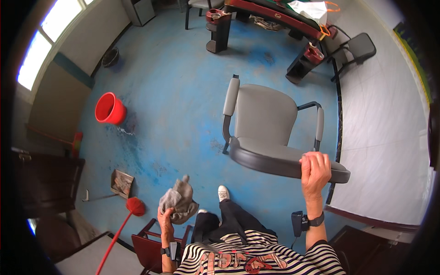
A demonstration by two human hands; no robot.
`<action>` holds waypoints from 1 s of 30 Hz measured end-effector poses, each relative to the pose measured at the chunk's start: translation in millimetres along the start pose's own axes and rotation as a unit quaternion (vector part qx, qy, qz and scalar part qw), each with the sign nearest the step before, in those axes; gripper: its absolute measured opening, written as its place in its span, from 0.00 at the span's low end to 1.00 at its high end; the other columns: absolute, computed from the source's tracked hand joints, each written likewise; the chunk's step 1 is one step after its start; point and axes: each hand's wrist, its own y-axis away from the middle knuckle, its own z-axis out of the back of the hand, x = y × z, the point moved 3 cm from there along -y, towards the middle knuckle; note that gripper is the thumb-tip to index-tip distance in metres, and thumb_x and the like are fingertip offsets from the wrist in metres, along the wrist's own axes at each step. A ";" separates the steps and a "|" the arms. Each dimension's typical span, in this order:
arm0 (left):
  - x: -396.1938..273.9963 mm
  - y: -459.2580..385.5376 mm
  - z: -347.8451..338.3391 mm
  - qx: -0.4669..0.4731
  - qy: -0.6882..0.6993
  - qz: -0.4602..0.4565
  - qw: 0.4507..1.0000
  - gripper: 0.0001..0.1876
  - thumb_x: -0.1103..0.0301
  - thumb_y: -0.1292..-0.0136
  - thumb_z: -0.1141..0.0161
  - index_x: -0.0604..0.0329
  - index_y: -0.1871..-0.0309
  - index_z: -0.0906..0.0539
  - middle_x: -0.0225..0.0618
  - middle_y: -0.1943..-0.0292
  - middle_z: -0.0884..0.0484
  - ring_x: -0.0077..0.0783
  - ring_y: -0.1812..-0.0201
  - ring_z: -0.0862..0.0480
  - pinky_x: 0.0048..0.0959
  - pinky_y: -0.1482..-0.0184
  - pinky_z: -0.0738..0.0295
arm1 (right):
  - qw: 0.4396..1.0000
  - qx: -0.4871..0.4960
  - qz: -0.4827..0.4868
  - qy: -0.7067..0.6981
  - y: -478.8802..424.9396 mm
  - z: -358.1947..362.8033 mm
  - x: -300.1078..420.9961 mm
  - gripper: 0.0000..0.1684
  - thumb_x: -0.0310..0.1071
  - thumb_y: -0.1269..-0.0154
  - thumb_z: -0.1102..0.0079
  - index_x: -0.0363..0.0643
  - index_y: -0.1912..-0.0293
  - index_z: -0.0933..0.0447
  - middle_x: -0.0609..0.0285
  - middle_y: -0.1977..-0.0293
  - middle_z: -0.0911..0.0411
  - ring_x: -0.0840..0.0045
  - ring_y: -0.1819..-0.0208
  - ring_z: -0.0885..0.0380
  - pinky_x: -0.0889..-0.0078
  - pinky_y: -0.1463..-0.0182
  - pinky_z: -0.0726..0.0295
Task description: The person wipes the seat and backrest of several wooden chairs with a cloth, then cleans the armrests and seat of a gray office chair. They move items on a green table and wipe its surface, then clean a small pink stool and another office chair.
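My right hand point(314, 172) grips the top edge of the backrest of a grey padded armchair point(266, 113). The chair faces away from me, with its seat and two padded armrests beyond the backrest. In my left hand point(166, 220) is a crumpled grey cloth point(180, 202), held above the floor and apart from the chair. The lower part of the chair is mostly hidden under the seat and backrest.
A red bucket point(110, 109) stands on the blue floor point(172, 86) beside wet marks. At left lie a dustpan point(122, 184) and a red broom point(135, 207). A dark red stool point(149, 245) is by my left arm. Ahead stands a red-rimmed table point(275, 15); a white wall point(381, 137) bounds the right.
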 end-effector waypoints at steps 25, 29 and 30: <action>-353.1 -332.2 -586.8 0.474 -0.065 -0.170 0.862 0.31 0.63 0.39 0.39 0.71 0.35 0.30 0.46 0.43 0.23 0.39 0.45 0.20 0.35 0.42 0.28 | 0.867 -0.078 -0.463 0.165 -28.1 -9.1 -12.8 0.10 0.21 0.38 0.41 0.36 0.56 0.22 0.56 0.52 0.24 0.66 0.49 0.27 0.68 0.43 0.30; -294.0 -258.7 -624.7 0.581 -0.080 -0.117 0.802 0.31 0.65 0.38 0.42 0.71 0.34 0.32 0.47 0.40 0.25 0.41 0.44 0.22 0.38 0.38 0.29 | 0.796 -0.143 -0.528 0.259 -19.4 0.2 -14.6 0.17 0.27 0.31 0.45 0.36 0.44 0.24 0.54 0.46 0.26 0.64 0.43 0.29 0.65 0.36 0.33; -286.3 -225.1 -617.2 0.635 -0.088 -0.066 0.764 0.30 0.63 0.41 0.38 0.71 0.38 0.30 0.42 0.50 0.22 0.37 0.53 0.21 0.35 0.48 0.27 | 0.786 -0.185 -0.535 0.248 -10.5 -0.2 -18.1 0.18 0.29 0.28 0.48 0.36 0.41 0.27 0.53 0.45 0.26 0.66 0.42 0.29 0.65 0.36 0.33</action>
